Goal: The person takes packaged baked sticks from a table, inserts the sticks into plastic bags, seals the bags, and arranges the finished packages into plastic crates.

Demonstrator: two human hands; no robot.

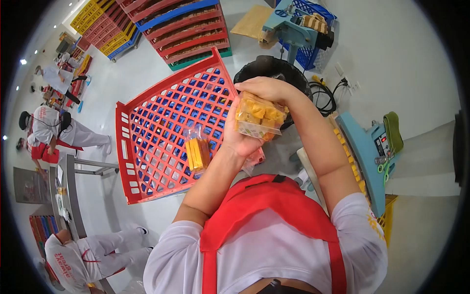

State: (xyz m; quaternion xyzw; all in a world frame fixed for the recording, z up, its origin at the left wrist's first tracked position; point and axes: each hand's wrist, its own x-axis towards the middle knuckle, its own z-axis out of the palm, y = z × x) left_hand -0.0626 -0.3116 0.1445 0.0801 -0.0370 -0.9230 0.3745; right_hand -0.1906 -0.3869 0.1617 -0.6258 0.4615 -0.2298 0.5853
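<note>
Between my two hands is a clear plastic pack of yellow-orange food pieces (259, 111), with a printed label on its lower side. My left hand (239, 139) supports it from the left and below, palm against the plastic. Over its top edge curves my right hand (267, 88), whose fingertips are partly hidden behind the pack. Just left of my left forearm, another clear pack with yellow sticks (197, 154) lies in a red lattice crate (128, 171). Under my hands, a small red-and-clear plastic wrapper (254, 160) shows in part.
A black bin (246, 73) stands beyond my hands. To my right is a blue machine (364, 161) with green-handled scissors (387, 171); another blue machine (293, 36) is ahead. Crate stacks (183, 34) rise at the back. Co-workers (83, 259) are at the left.
</note>
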